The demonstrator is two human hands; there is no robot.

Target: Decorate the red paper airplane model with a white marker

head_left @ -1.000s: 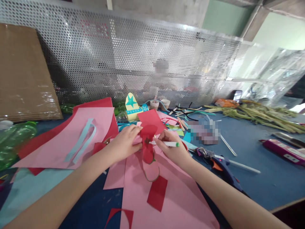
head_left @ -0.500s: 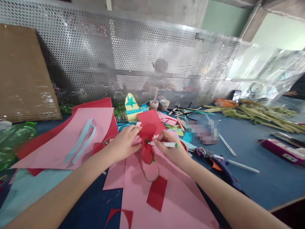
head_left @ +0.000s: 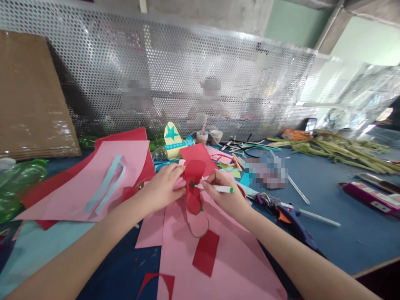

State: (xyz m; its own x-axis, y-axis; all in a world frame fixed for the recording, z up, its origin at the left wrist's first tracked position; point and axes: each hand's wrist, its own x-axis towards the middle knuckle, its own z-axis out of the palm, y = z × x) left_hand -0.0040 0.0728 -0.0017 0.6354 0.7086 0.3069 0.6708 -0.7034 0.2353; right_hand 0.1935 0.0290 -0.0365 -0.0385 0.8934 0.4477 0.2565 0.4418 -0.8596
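Pinched in my right hand (head_left: pixel 223 189) is a white marker (head_left: pixel 220 189) with a green end, its tip at a dark mark on a narrow red paper piece (head_left: pixel 193 202). My left hand (head_left: pixel 165 185) has its fingers closed at the left edge of that piece; how much they grip is partly hidden. Below it a pink rounded shape with a dark green outline (head_left: pixel 199 227) shows. Underneath lies a large pink sheet (head_left: pixel 237 266), with a small red rectangle (head_left: pixel 206 253) on it.
On the left are pink and red sheets (head_left: pixel 125 187) with light blue strips and a green bottle (head_left: pixel 21 183). To the right lie a blue glue gun (head_left: pixel 293 225), a purple box (head_left: pixel 370 198) and dried stalks (head_left: pixel 337 148). A perforated metal panel (head_left: pixel 175 71) stands behind.
Both hands stay almost where they were. The marker's tip has shifted very slightly up on the red paper.
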